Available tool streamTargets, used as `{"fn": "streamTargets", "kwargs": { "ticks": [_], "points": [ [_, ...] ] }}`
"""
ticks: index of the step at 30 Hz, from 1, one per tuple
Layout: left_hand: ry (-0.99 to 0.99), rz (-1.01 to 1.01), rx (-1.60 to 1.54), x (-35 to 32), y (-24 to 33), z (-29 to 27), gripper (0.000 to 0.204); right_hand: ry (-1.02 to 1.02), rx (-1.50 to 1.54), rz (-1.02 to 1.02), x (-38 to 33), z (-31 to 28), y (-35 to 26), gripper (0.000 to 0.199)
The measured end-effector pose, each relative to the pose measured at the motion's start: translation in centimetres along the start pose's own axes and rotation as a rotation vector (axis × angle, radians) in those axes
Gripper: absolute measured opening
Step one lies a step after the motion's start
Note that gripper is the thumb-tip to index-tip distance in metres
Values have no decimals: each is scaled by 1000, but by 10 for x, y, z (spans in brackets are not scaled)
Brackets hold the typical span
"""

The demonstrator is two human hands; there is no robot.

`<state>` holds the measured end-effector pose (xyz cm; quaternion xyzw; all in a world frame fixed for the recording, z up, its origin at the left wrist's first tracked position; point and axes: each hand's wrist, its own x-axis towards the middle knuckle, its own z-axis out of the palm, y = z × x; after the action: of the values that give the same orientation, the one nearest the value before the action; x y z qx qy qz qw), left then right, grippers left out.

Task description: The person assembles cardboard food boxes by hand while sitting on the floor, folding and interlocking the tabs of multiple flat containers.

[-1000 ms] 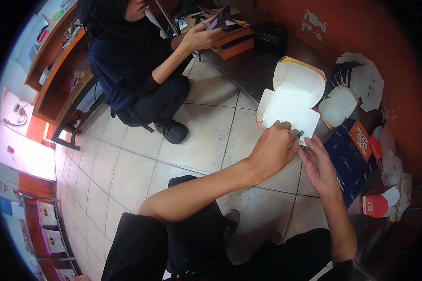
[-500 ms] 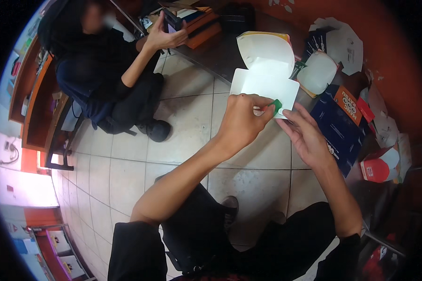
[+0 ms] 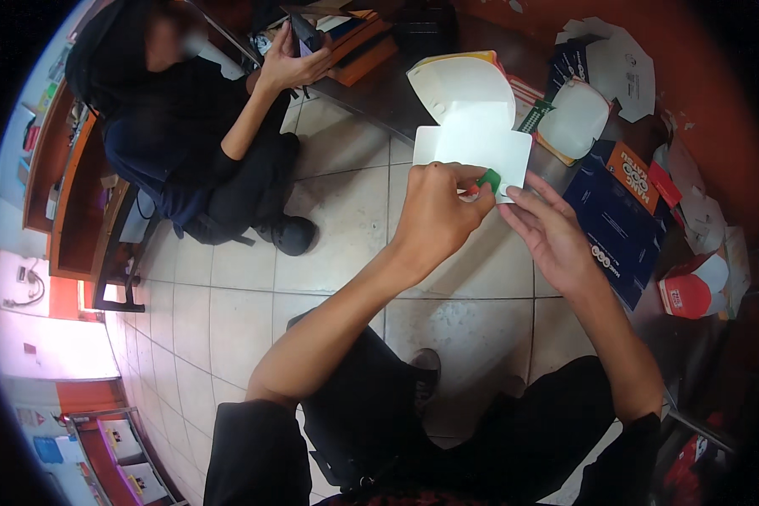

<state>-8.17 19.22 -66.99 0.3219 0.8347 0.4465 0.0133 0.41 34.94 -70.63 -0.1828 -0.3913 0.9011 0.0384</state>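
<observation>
Cardboard box blank [image 3: 472,143] pinched steady by left hand [image 3: 437,211]; right hand [image 3: 552,232], fingers open, braces its lower edge beside a green tab [image 3: 489,179].

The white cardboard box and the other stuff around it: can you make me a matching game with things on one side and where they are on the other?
Things:
1. white cardboard box
2. small green piece
3. dark blue flat box
4. red and white carton

Places:
A. lying flat to the right of the right hand
B. at the far right, past the blue one
C. pinched at the left hand fingers, against the box's lower edge
D. held up by both hands

Pairs: 1-D, 2-C, 3-A, 4-B
</observation>
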Motion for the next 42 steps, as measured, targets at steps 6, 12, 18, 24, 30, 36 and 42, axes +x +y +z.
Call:
{"fn": "streamTargets", "kwargs": {
  "ticks": [6,12,18,24,30,36,42],
  "points": [
    [40,47,78,-3,2,1,20,-39,-41,-58,3,-7,7,51],
    [0,93,93,-10,0,7,20,-46,-60,-77,-1,3,5,50],
    [-59,82,106,-14,13,9,20,-16,-64,-62,-1,-2,6,48],
    [-92,84,113,-16,16,8,19,23,-114,-71,-2,0,5,48],
    [-42,129,52,-18,16,10,16,42,-151,-98,-2,2,4,49],
    [-111,31,112,-18,20,8,20,38,-171,-97,-2,2,4,46],
    [-52,153,128,-18,12,10,24,-5,-220,-108,-2,0,5,42]
  ]
}}
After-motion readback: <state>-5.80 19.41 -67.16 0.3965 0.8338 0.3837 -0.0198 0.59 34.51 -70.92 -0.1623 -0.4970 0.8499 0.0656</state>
